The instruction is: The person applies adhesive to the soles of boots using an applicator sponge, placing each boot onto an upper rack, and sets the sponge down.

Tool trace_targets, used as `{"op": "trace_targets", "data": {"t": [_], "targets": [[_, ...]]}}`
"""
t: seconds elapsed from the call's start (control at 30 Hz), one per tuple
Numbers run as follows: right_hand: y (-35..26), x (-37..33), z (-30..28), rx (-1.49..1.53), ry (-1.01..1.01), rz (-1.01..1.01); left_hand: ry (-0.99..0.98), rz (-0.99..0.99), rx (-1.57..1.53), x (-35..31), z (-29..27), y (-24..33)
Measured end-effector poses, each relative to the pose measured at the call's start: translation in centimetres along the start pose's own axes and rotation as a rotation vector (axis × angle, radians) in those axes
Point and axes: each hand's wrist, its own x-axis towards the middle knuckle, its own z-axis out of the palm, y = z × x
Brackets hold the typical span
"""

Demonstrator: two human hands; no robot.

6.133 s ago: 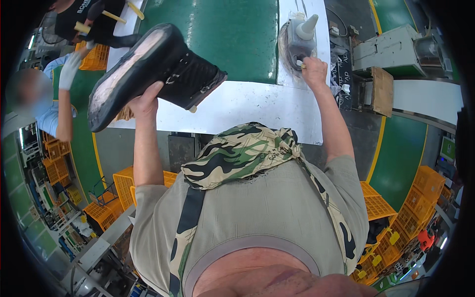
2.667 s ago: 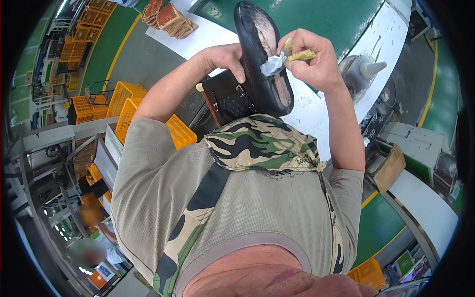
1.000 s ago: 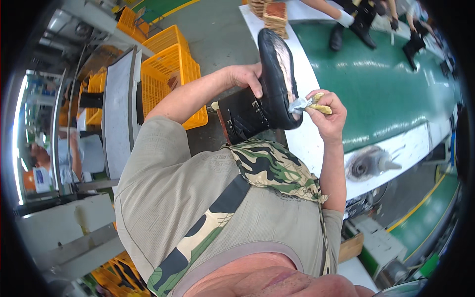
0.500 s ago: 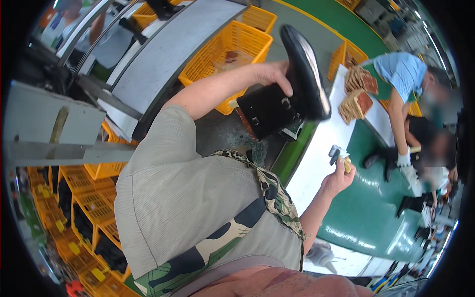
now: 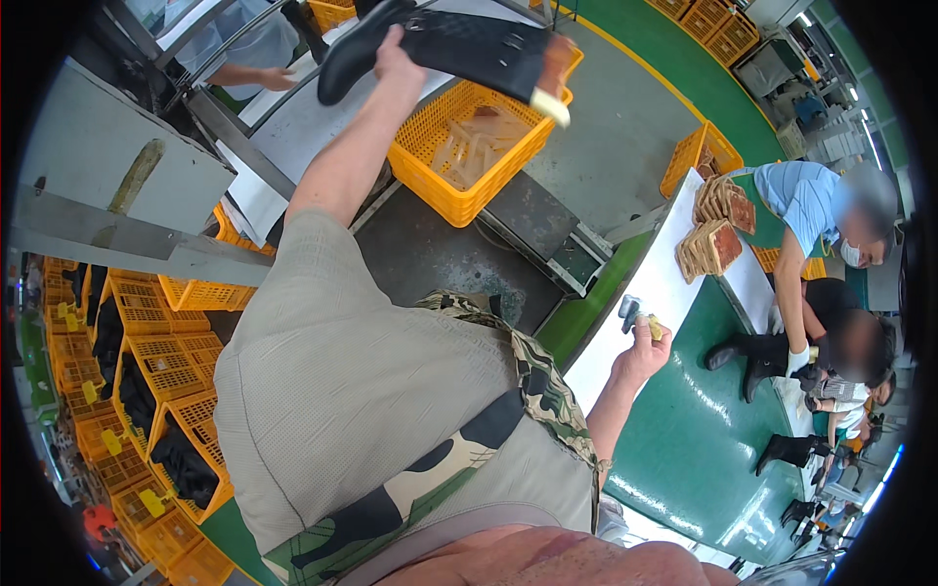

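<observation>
A tall black boot (image 5: 476, 47) is stretched sideways at the top of the view, toe to the left, shaft to the right. My left hand (image 5: 397, 61) is closed round it near the ankle. Brown lining and a cream-coloured edge show at the shaft's open end, which is above a yellow crate (image 5: 459, 203). Over the edge of a white work table, my right hand (image 5: 637, 359) is closed on a small grey-and-yellow tool (image 5: 630, 313); its exact kind is not clear.
Translucent plastic pieces (image 5: 479, 146) lie in the yellow crate. Stacks of brown boards (image 5: 708, 249) stand on the white table (image 5: 653, 278). Two co-workers (image 5: 796, 215) handle boots at the right; another person's hand (image 5: 277, 78) is at upper left. Crates of black items (image 5: 181, 459) line the lower left.
My left hand has swung the boot up and leftward, from upright beside the table to lying sideways over the crate. My right hand has shifted slightly left, still holding the tool.
</observation>
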Motion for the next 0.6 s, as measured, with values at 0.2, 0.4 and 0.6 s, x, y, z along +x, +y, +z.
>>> {"op": "trace_targets", "data": {"t": [0.2,0.4,0.6], "targets": [[0.8,-1.8,-0.9,-0.02,-0.005,0.059,0.52,0.171,0.114,1.6,-2.2,4.8],[3.1,-3.6,-2.8,-0.072,0.034,0.077,0.806,0.086,0.387,2.5,-2.8,5.4],[3.6,-4.7,-3.4,-0.1,0.04,0.187,0.908,0.094,0.246,5.0,-3.2,5.4]]}}
